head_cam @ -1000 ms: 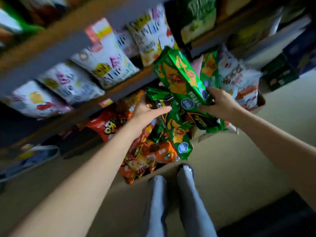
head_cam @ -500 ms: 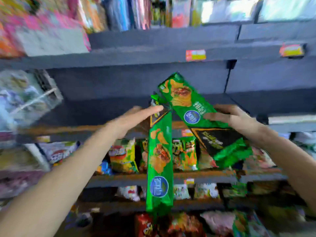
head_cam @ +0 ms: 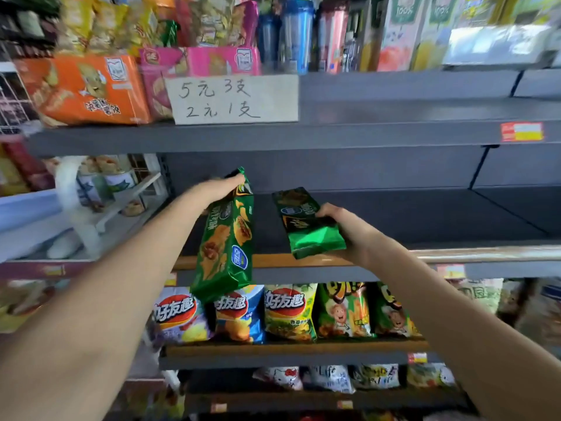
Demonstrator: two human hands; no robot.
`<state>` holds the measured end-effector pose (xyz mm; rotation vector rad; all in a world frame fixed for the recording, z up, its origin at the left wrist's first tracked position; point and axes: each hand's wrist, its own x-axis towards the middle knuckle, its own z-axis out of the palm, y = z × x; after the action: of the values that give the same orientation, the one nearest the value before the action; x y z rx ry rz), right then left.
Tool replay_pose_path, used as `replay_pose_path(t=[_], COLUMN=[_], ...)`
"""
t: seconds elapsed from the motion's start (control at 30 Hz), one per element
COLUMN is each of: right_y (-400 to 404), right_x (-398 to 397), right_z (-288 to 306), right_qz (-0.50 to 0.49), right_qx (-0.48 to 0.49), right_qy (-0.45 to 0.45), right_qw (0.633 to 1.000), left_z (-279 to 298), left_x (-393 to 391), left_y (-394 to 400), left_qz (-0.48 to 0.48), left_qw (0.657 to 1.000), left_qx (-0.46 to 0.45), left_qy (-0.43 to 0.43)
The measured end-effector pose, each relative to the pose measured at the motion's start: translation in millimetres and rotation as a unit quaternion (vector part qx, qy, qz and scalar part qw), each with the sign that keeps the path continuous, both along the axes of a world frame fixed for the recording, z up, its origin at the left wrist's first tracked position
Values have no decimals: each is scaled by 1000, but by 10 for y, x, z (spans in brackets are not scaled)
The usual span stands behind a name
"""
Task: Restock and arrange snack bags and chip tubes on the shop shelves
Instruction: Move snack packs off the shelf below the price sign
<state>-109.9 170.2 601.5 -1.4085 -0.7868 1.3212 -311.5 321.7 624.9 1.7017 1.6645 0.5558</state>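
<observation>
My left hand pinches the top end of a long green snack bag, which hangs upright in front of the middle shelf. My right hand grips a second green snack bag by its right side. That bag lies nearly flat, its far end reaching over the shelf's front edge into the dark bay. Inside the bay I see only the dark shelf board.
Chip bags stand in a row on the shelf below, with more bags one level lower. Orange and pink packs, a handwritten price sign and tubes fill the shelf above. A white rack stands at left.
My view has risen from the floor box to the shelves. Both hands have lifted the green bags up to the middle shelf, and the right bag has tipped flat toward the bay.
</observation>
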Motion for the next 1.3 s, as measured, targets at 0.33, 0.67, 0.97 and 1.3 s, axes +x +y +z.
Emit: replay_pose_path(t=[0.33, 0.67, 0.97, 1.3], right_y=[621, 916, 1096, 1429], right_x=[-421, -881, -1478, -1945], right_z=[-129, -70, 19, -189], right_qz=[-8, -34, 46, -38], right_qx=[3, 47, -10, 18], right_qy=[-67, 92, 92, -21], right_qw=[998, 994, 995, 999], left_z=[-364, -19, -198, -589], left_x=[-253, -955, -1195, -1380], left_y=[924, -109, -524, -21], left_qz=[13, -116, -103, -57], left_qw=[976, 986, 981, 992], left_qx=[26, -71, -53, 75], left_qy=[215, 98, -153, -86])
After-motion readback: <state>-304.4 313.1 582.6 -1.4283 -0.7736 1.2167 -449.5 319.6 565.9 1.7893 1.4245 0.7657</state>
